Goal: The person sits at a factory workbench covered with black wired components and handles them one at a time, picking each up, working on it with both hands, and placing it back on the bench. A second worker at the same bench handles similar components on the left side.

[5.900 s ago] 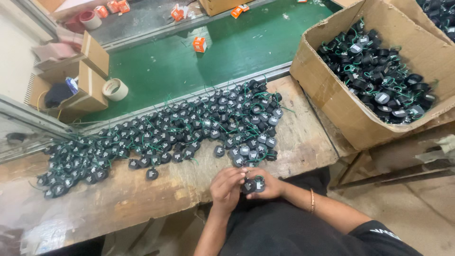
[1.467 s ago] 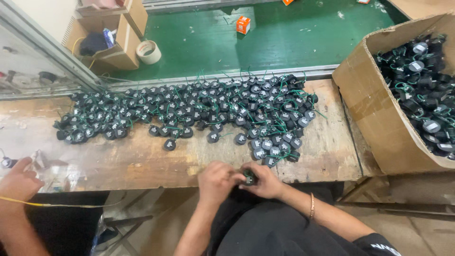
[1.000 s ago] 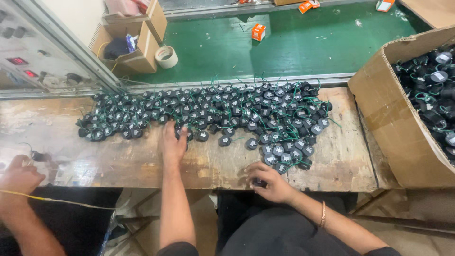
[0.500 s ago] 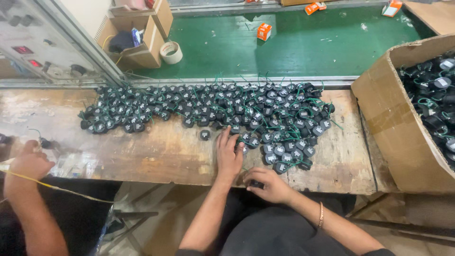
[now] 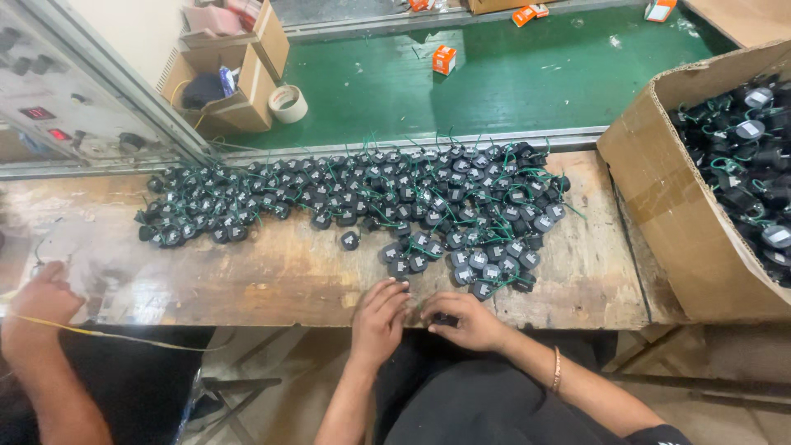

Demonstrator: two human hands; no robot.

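**Both hands met at the bench's near edge over one small black part**

A co-worker's hand [image 5: 41, 301] rested at the far left of the wooden bench [image 5: 247, 280], fingers curled, with a thin yellow wire [image 5: 107, 334] running past the wrist.

A spread of small black parts with green wires [image 5: 371, 202] lay along the far half of the bench, thickest toward the right.

The left hand [image 5: 379, 317] lay palm down at the near edge, fingers fairly straight and close together, tips pointing toward the pile; whether it gripped anything could not be told. Just beside it, the right hand [image 5: 468, 321] was cupped, fingers bent around a small black part [image 5: 445, 318] at the bench edge, mostly hidden. The right forearm angled in from lower right, bangle [image 5: 557, 369] at the wrist.

A cardboard box [image 5: 667, 214] of the same parts stood at the far right.
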